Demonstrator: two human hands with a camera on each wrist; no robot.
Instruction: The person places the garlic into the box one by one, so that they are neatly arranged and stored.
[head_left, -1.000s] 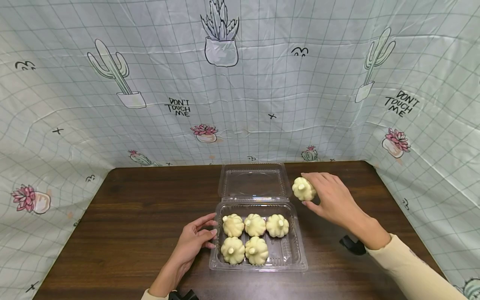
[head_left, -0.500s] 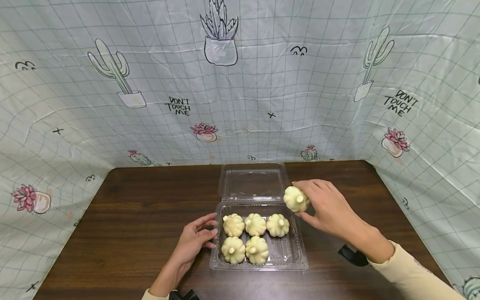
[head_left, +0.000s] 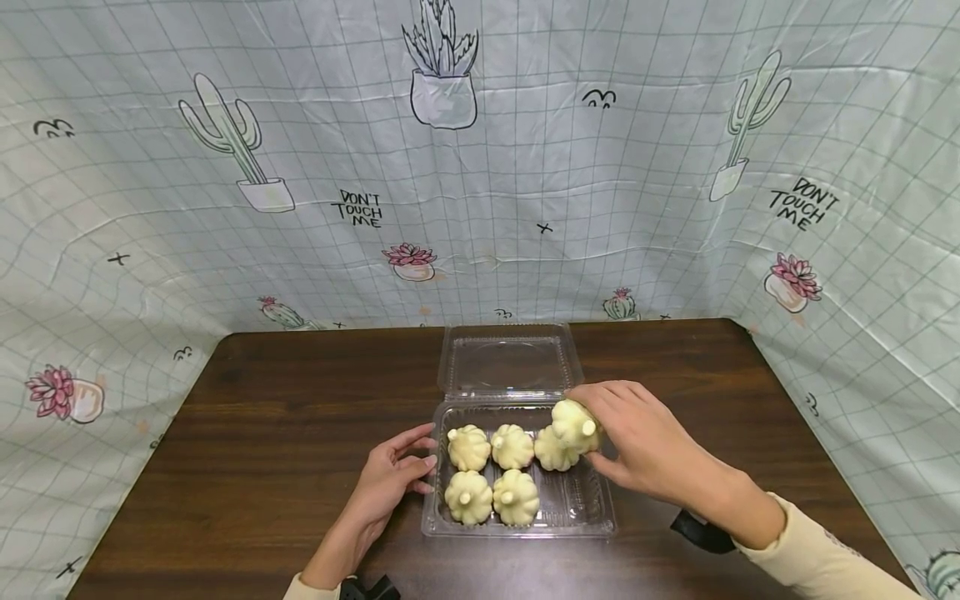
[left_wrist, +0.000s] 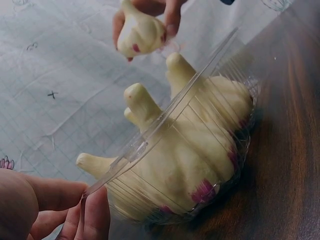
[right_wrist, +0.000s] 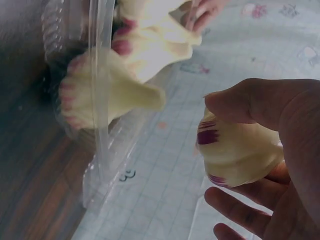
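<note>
My right hand (head_left: pixel 641 433) holds a pale garlic bulb (head_left: pixel 574 423) above the far right part of a clear plastic clamshell container (head_left: pixel 517 531). In the right wrist view the thumb and fingers grip this bulb (right_wrist: pixel 235 150), which has purple streaks at its base. Several more garlic bulbs sit inside the container: three in the far row, the right one (head_left: pixel 553 452) partly hidden by the held bulb, and two in the near row (head_left: pixel 468 497). At the container's left side, my left hand (head_left: pixel 386 475) pinches the rim between thumb and fingers, plain in the left wrist view.
The container's clear lid (head_left: pixel 510 360) lies folded back, away from me. Beneath is a dark brown wooden table (head_left: pixel 315 400). A pale gridded cloth (head_left: pixel 495 192) with cactus drawings hangs behind the table and on both sides.
My right hand has carried the garlic bulb leftward and toward me, from right of the lid to over the container. The left hand stays at the container's left rim.
</note>
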